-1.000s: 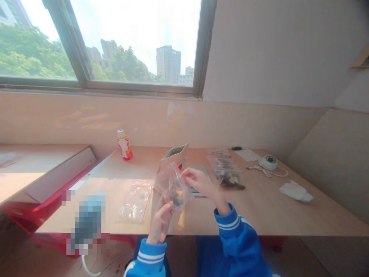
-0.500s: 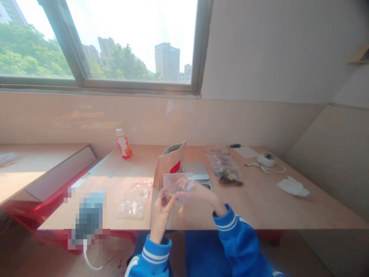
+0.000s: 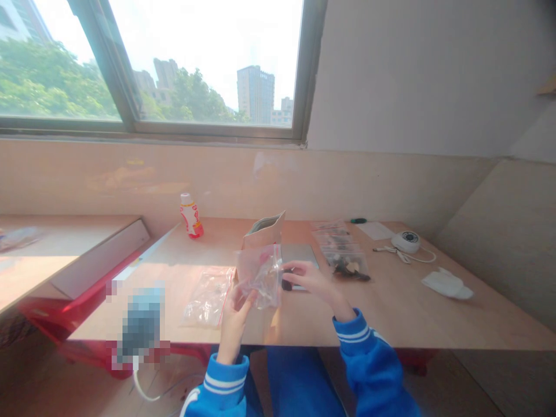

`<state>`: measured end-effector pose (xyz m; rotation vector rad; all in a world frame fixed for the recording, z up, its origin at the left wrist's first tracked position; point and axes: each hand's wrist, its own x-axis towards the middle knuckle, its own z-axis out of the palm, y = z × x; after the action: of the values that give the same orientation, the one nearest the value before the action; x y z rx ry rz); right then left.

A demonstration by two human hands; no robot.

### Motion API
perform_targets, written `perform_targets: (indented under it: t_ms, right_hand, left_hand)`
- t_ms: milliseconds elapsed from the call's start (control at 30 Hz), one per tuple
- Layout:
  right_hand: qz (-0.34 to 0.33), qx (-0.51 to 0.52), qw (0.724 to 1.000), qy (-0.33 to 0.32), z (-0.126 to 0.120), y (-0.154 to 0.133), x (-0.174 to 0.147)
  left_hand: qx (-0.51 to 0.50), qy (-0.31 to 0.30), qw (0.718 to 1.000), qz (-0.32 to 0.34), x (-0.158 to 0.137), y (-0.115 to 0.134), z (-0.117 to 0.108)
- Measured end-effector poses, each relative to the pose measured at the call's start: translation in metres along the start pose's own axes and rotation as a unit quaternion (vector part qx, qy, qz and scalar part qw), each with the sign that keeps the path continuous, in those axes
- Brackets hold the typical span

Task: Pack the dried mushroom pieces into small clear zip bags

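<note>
A clear zip bag (image 3: 259,269) hangs above the table, with my left hand (image 3: 237,313) closed on its lower left part. Folds and reflections hide whether anything is inside it. My right hand (image 3: 313,284) is at the bag's right edge, fingers stretched out and somewhat apart; whether the fingertips touch the plastic is unclear. Behind the bag stands an open brown paper pouch (image 3: 264,231), partly covered by it. A flat silver scale (image 3: 299,253) lies beyond my right hand. Another clear zip bag (image 3: 208,296) with a red seal line lies flat to the left.
Several filled zip bags (image 3: 343,246) overlap at the right, the nearest with dark pieces. Beyond them are a white card (image 3: 376,230), a green-handled tool (image 3: 358,220), a white dome camera (image 3: 405,241) with cable, and crumpled white paper (image 3: 447,285). A bottle (image 3: 191,217) stands back left.
My right hand has drawn back to the right from behind the bag, its fingers now showing at the edge. The bag has moved slightly left and up with my left hand.
</note>
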<state>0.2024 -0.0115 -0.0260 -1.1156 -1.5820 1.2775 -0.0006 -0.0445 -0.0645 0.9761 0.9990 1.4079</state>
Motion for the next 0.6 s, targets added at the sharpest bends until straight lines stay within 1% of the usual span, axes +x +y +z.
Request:
perform_targets:
  t_ms: [133,267,367,467,533,600]
  right_hand:
    - [-0.045,-0.047,0.997,0.041,-0.016,-0.017,-0.002]
    - [-0.088,-0.055,0.989,0.107,-0.031,-0.047,0.007]
    - [-0.131,-0.048,0.98,0.14,-0.039,-0.072,0.024]
    - [-0.197,-0.062,0.965,0.16,-0.041,-0.087,0.048]
    - [-0.242,-0.109,0.949,0.172,-0.039,-0.091,0.064]
    - [-0.271,-0.182,0.932,0.157,-0.034,-0.09,0.076]
  left_hand:
    - [0.011,0.021,1.0,-0.001,0.001,-0.001,-0.002]
    - [0.043,0.035,0.998,-0.001,0.003,-0.003,-0.007]
    - [0.047,0.042,0.998,0.006,0.004,-0.003,-0.01]
    - [0.05,0.047,0.998,0.008,0.004,-0.002,-0.011]
    - [0.056,0.045,0.997,0.005,0.004,-0.002,-0.012]
    - [0.062,0.045,0.997,0.004,0.004,-0.003,-0.012]
